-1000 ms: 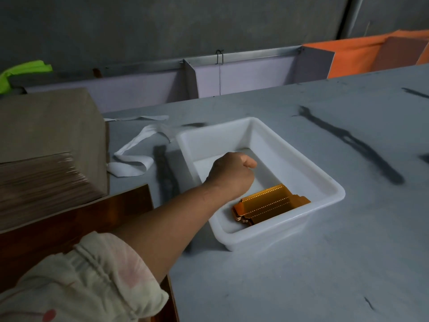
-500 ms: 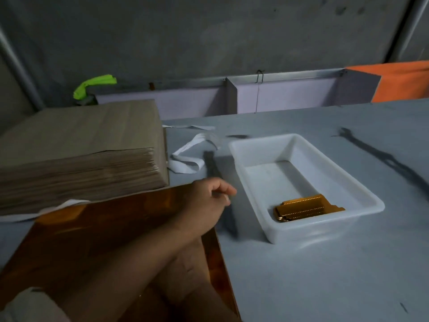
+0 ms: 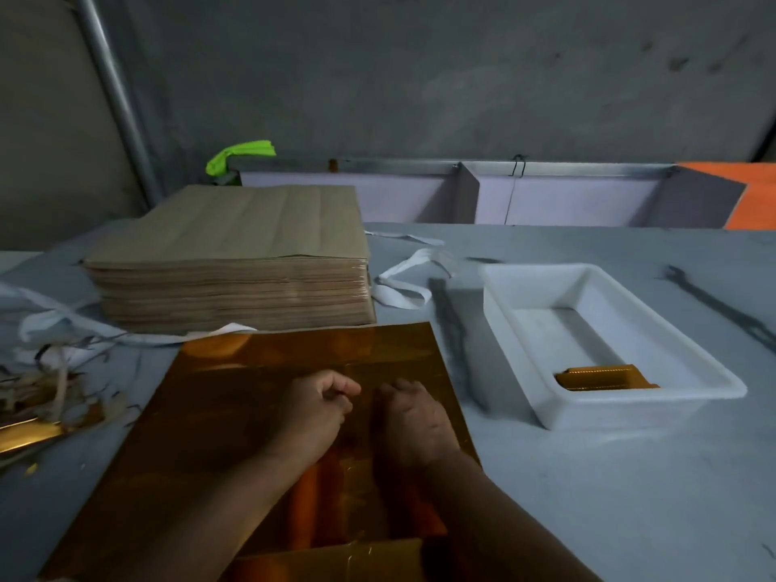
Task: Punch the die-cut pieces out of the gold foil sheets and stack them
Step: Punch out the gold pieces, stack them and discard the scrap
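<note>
Though right hand blurs, left hand seems curled on foil sheet.

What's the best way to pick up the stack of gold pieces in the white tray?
Likely from straight above, pinching the stack of gold pieces across its shorter width. It lies flat on the floor of the white tray, close to the near wall, so the walls block a sideways reach.
</note>
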Tool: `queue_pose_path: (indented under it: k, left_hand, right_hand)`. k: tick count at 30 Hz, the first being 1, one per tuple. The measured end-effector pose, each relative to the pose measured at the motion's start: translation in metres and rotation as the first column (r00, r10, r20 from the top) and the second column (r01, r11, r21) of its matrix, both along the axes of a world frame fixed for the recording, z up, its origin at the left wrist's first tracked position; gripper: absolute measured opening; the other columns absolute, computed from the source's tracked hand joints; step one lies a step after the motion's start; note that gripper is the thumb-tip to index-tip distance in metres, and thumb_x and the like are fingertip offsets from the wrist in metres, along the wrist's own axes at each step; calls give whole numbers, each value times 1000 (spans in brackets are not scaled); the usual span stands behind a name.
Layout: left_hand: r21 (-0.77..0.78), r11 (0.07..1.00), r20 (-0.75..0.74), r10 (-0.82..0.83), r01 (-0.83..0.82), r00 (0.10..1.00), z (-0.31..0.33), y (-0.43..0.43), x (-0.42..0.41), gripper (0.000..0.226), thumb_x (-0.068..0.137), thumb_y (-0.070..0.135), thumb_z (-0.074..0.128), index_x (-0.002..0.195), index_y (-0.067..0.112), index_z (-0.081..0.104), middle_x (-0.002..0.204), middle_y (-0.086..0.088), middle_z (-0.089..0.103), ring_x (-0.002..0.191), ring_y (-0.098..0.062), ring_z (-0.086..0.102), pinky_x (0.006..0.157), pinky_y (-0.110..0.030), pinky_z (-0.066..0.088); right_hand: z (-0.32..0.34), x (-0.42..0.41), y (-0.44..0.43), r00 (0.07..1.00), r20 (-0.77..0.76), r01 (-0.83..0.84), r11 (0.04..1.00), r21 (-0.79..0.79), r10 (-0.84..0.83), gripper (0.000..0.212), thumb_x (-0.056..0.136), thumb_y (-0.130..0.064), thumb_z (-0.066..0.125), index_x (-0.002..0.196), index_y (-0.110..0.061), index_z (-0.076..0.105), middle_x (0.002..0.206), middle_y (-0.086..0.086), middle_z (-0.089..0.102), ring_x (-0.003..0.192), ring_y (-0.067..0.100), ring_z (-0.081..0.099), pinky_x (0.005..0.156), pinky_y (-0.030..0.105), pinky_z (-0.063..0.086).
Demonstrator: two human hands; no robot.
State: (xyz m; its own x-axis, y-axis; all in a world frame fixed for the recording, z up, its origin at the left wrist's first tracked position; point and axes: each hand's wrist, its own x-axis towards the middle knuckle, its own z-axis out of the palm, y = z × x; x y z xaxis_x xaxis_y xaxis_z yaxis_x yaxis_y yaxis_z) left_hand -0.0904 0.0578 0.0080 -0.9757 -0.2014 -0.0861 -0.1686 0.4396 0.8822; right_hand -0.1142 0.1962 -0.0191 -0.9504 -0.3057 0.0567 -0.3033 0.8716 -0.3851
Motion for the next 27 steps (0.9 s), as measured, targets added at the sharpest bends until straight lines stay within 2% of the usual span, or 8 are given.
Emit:
queue_pose_path:
  k: [5, 9, 12, 14, 16, 18, 22, 27]
  left_hand:
    - [-77, 996, 11, -34, 35, 999, -10, -12, 15, 30, 98, 6, 52, 93, 32, 67, 105, 8, 65, 94, -7, 62, 70, -20, 51]
    - [-176, 979, -44, -108, 99, 993, -16, -15, 30, 26, 97, 10, 55, 94, 34, 65, 113, 11, 61, 104, -3, 57, 75, -13, 44]
    - [-344, 918, -56, -232, 199, 971, -17, -11, 42, 13, 94, 29, 61, 105, 36, 62, 117, 16, 50, 110, -4, 52, 79, -16, 45]
    - [-436, 834, 13, -371, 340, 928, -17, -5, 51, 37, 88, 51, 63, 122, 40, 53, 125, 20, 39, 116, -2, 42, 80, -16, 39]
    - [-448, 739, 137, -500, 503, 855, -15, 2, 59, 72, 77, 70, 62, 139, 44, 37, 137, 21, 23, 124, -3, 28, 90, -24, 39]
    - [-438, 628, 267, -593, 643, 760, -11, 10, 68, 97, 64, 82, 61, 145, 49, 20, 141, 31, 6, 133, -7, 15, 104, -38, 37]
    - [-452, 447, 396, -675, 772, 622, -12, 26, 81, 111, 55, 88, 63, 146, 55, 7, 144, 37, -7, 143, -12, 0, 112, -54, 27]
    - [-440, 393, 440, -690, 808, 575, -23, 37, 89, 115, 53, 88, 64, 144, 57, 3, 145, 40, -13, 146, -19, -14, 113, -65, 16]
  right_hand:
    - [4, 6, 28, 987, 18, 161, 981, -110, -160, 20, 94, -15, 52, 111, -23, 60, 114, -1, 59, 101, 17, 57, 85, 30, 51]
    - [7, 16, 48, 943, 107, 333, 900, -283, -315, 23, 95, -9, 49, 108, -20, 64, 108, 2, 65, 92, 20, 66, 84, 41, 58]
    - [8, 23, 60, 910, 136, 415, 852, -318, -392, 26, 95, -11, 49, 115, -20, 63, 112, 3, 66, 95, 21, 66, 87, 42, 57]
    - [5, 27, 68, 889, 160, 457, 827, -327, -428, 28, 96, -16, 50, 121, -19, 61, 116, 4, 66, 101, 22, 65, 90, 41, 56]
    - [1, 31, 75, 871, 187, 492, 803, -337, -455, 29, 98, -19, 50, 125, -17, 60, 120, 5, 64, 105, 22, 63, 93, 39, 53]
    - [-6, 35, 83, 863, 193, 504, 782, -366, -466, 25, 100, -21, 48, 120, -16, 63, 114, 5, 67, 99, 19, 64, 88, 35, 53]
    - [-19, 43, 93, 857, 181, 503, 707, -498, -482, 23, 102, -29, 47, 101, -20, 68, 92, -1, 68, 80, 10, 59, 74, 30, 48]
    - [-26, 40, 94, 846, 173, 512, 677, -529, -504, 22, 101, -34, 46, 91, -28, 64, 84, -6, 61, 76, 3, 52, 74, 29, 43]
